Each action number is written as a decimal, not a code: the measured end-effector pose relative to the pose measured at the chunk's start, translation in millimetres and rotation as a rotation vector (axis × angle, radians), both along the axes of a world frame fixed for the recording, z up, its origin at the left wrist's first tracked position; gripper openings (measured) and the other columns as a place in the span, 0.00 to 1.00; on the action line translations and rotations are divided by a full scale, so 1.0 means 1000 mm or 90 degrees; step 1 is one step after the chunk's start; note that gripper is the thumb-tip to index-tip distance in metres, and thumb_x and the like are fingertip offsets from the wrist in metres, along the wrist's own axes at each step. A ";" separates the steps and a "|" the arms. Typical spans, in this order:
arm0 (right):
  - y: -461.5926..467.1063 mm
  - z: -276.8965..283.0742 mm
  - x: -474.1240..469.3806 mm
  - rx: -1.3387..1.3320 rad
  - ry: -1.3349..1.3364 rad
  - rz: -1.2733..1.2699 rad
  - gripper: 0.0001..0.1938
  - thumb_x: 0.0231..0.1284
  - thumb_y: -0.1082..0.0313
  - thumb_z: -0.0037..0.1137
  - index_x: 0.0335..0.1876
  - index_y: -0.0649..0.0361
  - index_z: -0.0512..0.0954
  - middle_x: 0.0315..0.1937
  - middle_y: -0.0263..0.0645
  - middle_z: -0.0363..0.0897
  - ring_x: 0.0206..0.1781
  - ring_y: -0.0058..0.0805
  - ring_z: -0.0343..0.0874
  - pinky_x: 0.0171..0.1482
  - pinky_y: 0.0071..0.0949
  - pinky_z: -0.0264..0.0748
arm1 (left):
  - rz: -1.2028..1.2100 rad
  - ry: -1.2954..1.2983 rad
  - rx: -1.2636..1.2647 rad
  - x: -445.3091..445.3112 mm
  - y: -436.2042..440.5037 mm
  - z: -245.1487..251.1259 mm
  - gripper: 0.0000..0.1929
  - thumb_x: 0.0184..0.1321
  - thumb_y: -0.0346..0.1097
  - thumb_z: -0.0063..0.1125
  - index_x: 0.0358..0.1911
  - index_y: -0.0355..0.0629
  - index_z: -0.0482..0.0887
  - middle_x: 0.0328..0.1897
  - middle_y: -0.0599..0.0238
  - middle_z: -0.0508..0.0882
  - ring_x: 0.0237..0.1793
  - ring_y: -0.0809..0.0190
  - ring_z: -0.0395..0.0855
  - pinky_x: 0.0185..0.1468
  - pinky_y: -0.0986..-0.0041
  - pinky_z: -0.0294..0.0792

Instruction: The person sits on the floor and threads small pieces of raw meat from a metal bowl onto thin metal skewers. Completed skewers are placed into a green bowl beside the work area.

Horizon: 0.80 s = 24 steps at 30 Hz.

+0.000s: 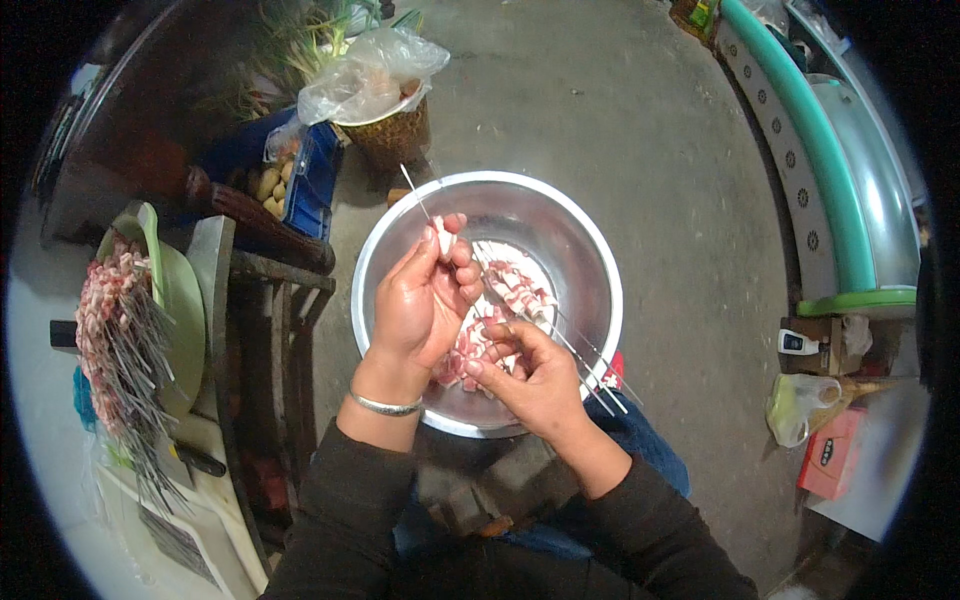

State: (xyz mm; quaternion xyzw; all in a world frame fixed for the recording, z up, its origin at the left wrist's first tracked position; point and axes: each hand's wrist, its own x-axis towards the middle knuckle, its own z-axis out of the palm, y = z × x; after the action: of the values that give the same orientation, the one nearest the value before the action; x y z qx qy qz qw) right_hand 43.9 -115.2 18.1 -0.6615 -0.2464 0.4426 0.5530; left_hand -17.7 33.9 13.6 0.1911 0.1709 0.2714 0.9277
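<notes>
In my left hand (427,292) a pale piece of meat (445,236) is pinched between thumb and fingers. A thin metal skewer (415,191) runs through or along this piece, its upper end sticking out above the fingertips. My right hand (529,367) grips the skewer's lower part between thumb and fingers, partly hidden by the hand. Both hands are over a wide stainless steel bowl (581,247). Cut pieces of red and white meat (469,345) lie inside. Several skewers (592,367) rest across the bowl's lower right rim, with threaded meat (521,289) at their inner ends.
At left, a pale green basin (187,337) holds many loaded skewers (112,307), handles hanging outward. A black-handled knife (201,460) lies nearby. A wooden chair (277,300), a blue crate (313,180) of potatoes and a bag-topped bucket (390,135) stand left. Right are a pink box (832,454) and turquoise-edged furniture (810,150).
</notes>
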 end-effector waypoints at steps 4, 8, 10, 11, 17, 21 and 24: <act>0.000 -0.003 -0.005 0.035 0.129 -0.066 0.09 0.60 0.72 0.56 0.44 0.67 0.77 0.24 0.26 0.76 0.23 0.07 0.67 0.25 0.08 0.61 | 0.002 0.038 0.037 0.004 -0.010 -0.004 0.10 0.70 0.38 0.40 0.42 0.40 0.72 0.30 0.67 0.74 0.31 0.68 0.71 0.38 0.78 0.67; -0.004 -0.006 0.000 0.081 0.077 -0.099 0.11 0.62 0.69 0.54 0.47 0.64 0.79 0.26 0.32 0.80 0.26 0.11 0.73 0.30 0.13 0.70 | -0.074 0.101 0.127 0.008 -0.024 -0.005 0.11 0.69 0.38 0.40 0.43 0.39 0.72 0.34 0.63 0.77 0.36 0.66 0.76 0.42 0.74 0.71; 0.000 -0.009 0.006 0.048 -0.035 -0.114 0.11 0.63 0.68 0.54 0.47 0.64 0.79 0.30 0.33 0.82 0.32 0.13 0.75 0.38 0.15 0.72 | -0.122 0.115 0.183 0.007 -0.025 -0.010 0.12 0.69 0.36 0.39 0.47 0.36 0.71 0.38 0.59 0.78 0.39 0.62 0.77 0.47 0.70 0.71; 0.000 -0.009 0.010 0.045 -0.047 -0.120 0.11 0.63 0.67 0.54 0.46 0.64 0.80 0.31 0.33 0.82 0.34 0.14 0.75 0.39 0.16 0.72 | -0.101 0.173 0.259 0.005 -0.021 -0.015 0.15 0.69 0.38 0.41 0.51 0.35 0.71 0.42 0.60 0.78 0.41 0.63 0.78 0.46 0.71 0.72; -0.008 -0.004 0.035 0.060 -0.024 -0.134 0.15 0.67 0.64 0.46 0.53 0.65 0.75 0.46 0.38 0.80 0.49 0.19 0.74 0.52 0.20 0.69 | -0.322 0.806 0.981 -0.014 0.015 -0.065 0.10 0.54 0.33 0.57 0.40 0.40 0.81 0.42 0.55 0.82 0.44 0.51 0.79 0.48 0.67 0.71; -0.010 -0.001 0.038 0.078 -0.009 -0.118 0.16 0.68 0.66 0.44 0.56 0.65 0.73 0.48 0.39 0.79 0.50 0.20 0.74 0.54 0.21 0.68 | -0.417 0.832 1.038 -0.015 0.003 -0.095 0.11 0.42 0.24 0.54 0.32 0.43 0.83 0.35 0.51 0.82 0.43 0.47 0.79 0.46 0.61 0.71; -0.010 0.000 0.039 0.045 -0.009 -0.095 0.16 0.68 0.67 0.44 0.57 0.65 0.72 0.43 0.36 0.79 0.45 0.18 0.74 0.49 0.19 0.69 | -0.415 0.799 0.943 -0.011 0.003 -0.095 0.09 0.42 0.24 0.53 0.30 0.43 0.82 0.33 0.50 0.82 0.41 0.46 0.80 0.45 0.61 0.71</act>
State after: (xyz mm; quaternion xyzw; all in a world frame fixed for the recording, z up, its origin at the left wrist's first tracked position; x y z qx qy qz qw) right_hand 83.1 -125.5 17.9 -0.6612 -0.2161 0.3863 0.6057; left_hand -29.0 36.8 -81.7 0.8612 0.3550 -0.1054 0.3482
